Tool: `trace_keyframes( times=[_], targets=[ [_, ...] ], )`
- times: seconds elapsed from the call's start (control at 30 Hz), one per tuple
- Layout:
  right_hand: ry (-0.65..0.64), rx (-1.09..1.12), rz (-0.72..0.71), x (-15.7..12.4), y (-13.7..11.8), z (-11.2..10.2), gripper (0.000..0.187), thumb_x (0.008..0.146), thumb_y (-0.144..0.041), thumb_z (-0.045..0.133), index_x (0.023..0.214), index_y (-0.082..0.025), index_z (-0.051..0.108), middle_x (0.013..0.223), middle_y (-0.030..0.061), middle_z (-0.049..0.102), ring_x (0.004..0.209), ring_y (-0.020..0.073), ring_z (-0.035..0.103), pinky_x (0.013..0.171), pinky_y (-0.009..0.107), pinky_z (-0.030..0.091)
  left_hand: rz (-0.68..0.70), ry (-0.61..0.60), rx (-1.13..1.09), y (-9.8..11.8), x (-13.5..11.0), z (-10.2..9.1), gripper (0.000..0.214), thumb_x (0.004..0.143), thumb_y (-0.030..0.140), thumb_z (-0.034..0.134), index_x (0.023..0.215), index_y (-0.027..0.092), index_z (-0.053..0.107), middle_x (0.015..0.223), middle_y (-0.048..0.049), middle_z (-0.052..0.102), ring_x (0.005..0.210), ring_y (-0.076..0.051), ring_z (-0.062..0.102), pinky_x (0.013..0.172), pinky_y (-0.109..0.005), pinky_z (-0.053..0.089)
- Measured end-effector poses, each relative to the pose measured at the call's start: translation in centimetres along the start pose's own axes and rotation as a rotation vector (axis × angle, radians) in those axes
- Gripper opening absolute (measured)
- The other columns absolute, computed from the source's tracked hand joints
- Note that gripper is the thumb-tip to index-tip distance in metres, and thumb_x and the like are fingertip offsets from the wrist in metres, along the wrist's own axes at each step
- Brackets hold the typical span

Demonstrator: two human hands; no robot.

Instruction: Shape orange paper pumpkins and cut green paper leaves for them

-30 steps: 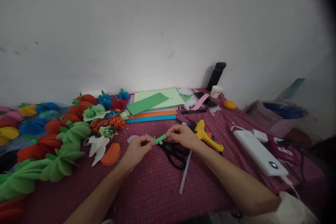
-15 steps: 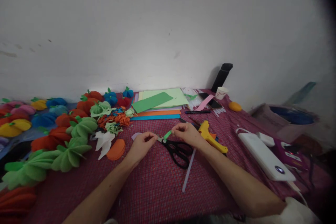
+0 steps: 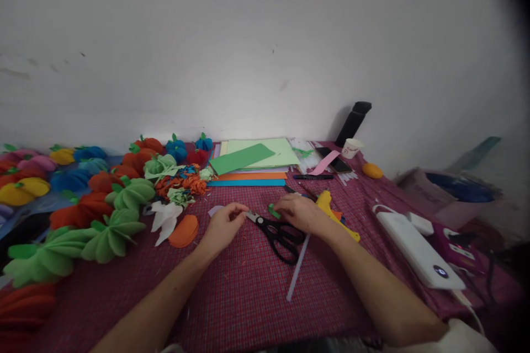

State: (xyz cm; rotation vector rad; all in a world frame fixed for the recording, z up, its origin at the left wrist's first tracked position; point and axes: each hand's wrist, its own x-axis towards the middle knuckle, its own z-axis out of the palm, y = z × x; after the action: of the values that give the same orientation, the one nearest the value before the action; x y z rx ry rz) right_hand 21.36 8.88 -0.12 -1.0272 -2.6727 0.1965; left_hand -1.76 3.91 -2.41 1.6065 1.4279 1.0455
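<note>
Black-handled scissors [image 3: 281, 238] lie across the middle of the cloth, blades pointing left. My left hand [image 3: 226, 226] is closed in a pinch at the tip of the blades, and the fingers cover the tip. A small green paper strip [image 3: 273, 210], now curled, sticks out from the fingertips of my right hand [image 3: 298, 213], which is closed on it just above the scissors' handles. Under my right wrist a translucent glue stick [image 3: 298, 270] lies on the cloth. Left of my left hand are an orange paper disc stack [image 3: 184, 231] and a pale purple paper piece [image 3: 215, 210].
Several paper pumpkins [image 3: 120, 220] crowd the left side, beside paper scraps [image 3: 182, 183]. Coloured sheets [image 3: 260, 154] are stacked at the back. A yellow glue gun [image 3: 331, 209], a paper cup [image 3: 351, 148], a white power bank [image 3: 418, 248] and a purple power strip [image 3: 457, 248] lie to the right.
My right hand has turned over and drawn the green strip off the scissors' blades to the right; the strip was straight and is now curled. My left hand stays at the blade tip.
</note>
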Motion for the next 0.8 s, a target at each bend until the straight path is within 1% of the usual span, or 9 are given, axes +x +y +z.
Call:
trace_keyframes(
  times=[0.17,0.27,0.37,0.43,0.5,0.53,0.63,0.73,0.8],
  targets=[
    [0.134,0.021,0.184,0.0,0.0,-1.3,0.028,0.079,-0.011,0.044,0.093,-0.021,0.065,0.097,0.0040,0.065,0.095,0.0158,0.056,0.086,0.028,0.040,0.010,-0.004,0.030,-0.4,0.1,0.0,0.021,0.075,0.029,0.048,0.083,0.016,0.063,0.074,-0.0022,0.064,0.065,-0.014,0.054,0.060,-0.024,0.040],
    [0.204,-0.020,0.270,-0.9,-1.7,-2.7,0.024,0.081,-0.017,0.045,0.096,-0.020,0.064,0.096,0.0054,0.064,0.092,0.0171,0.057,0.083,0.028,0.042,-0.003,0.024,0.062,-0.5,0.2,-0.1,0.023,0.075,0.031,0.049,0.085,0.016,0.063,0.071,-0.0013,0.063,0.062,-0.014,0.054,0.059,-0.024,0.040],
    [0.187,-0.104,0.257,-1.9,-3.9,-4.9,0.023,0.080,-0.021,0.048,0.097,-0.024,0.063,0.097,0.0051,0.064,0.090,0.0190,0.057,0.077,0.029,0.042,-0.002,0.040,0.079,-0.4,0.1,-0.2,0.023,0.075,0.032,0.049,0.087,0.017,0.063,0.076,-0.0017,0.065,0.068,-0.015,0.057,0.064,-0.026,0.043],
    [0.134,-0.143,0.223,-1.9,-4.0,-6.5,0.021,0.080,-0.023,0.049,0.095,-0.024,0.064,0.094,0.0053,0.065,0.088,0.0199,0.058,0.076,0.029,0.042,0.016,0.053,0.090,-0.1,-0.1,-0.1,0.024,0.076,0.031,0.048,0.091,0.018,0.062,0.080,-0.0024,0.066,0.072,-0.016,0.059,0.067,-0.027,0.044],
    [0.059,-0.184,0.231,-0.8,-2.2,-8.2,0.020,0.080,-0.023,0.050,0.091,-0.025,0.066,0.087,0.0048,0.067,0.082,0.0191,0.059,0.073,0.028,0.042,0.070,0.067,0.113,0.2,-0.4,-0.1,0.025,0.077,0.030,0.047,0.096,0.018,0.060,0.084,-0.0031,0.066,0.075,-0.017,0.060,0.069,-0.028,0.045],
    [0.049,-0.220,0.294,0.0,-0.6,-9.0,0.020,0.079,-0.024,0.050,0.088,-0.024,0.067,0.085,0.0047,0.067,0.080,0.0192,0.059,0.071,0.028,0.041,0.096,0.071,0.131,0.4,-0.5,-0.1,0.026,0.078,0.029,0.046,0.097,0.019,0.060,0.086,-0.0035,0.066,0.077,-0.017,0.060,0.071,-0.029,0.046],
    [0.070,-0.279,0.485,3.1,5.8,-11.0,0.023,0.079,-0.024,0.049,0.091,-0.021,0.068,0.093,0.0058,0.067,0.086,0.0201,0.059,0.073,0.027,0.041,0.128,0.087,0.197,0.8,-0.7,-0.1,0.026,0.080,0.029,0.043,0.099,0.020,0.059,0.090,-0.0041,0.065,0.082,-0.018,0.061,0.075,-0.031,0.046],
    [0.076,-0.297,0.569,6.0,11.7,-11.5,0.026,0.081,-0.020,0.046,0.097,-0.017,0.067,0.096,0.0074,0.067,0.088,0.0198,0.060,0.075,0.026,0.042,0.129,0.079,0.249,0.9,-0.9,-0.2,0.026,0.081,0.030,0.042,0.098,0.020,0.059,0.090,-0.0042,0.064,0.083,-0.019,0.060,0.076,-0.033,0.047],
    [0.051,-0.291,0.584,7.6,14.3,-10.9,0.025,0.082,-0.019,0.047,0.098,-0.016,0.066,0.097,0.0065,0.067,0.090,0.0182,0.060,0.077,0.025,0.042,0.134,0.078,0.275,0.9,-0.9,-0.2,0.026,0.081,0.030,0.042,0.098,0.021,0.059,0.090,-0.0042,0.064,0.084,-0.019,0.060,0.076,-0.033,0.047]
  ],
)
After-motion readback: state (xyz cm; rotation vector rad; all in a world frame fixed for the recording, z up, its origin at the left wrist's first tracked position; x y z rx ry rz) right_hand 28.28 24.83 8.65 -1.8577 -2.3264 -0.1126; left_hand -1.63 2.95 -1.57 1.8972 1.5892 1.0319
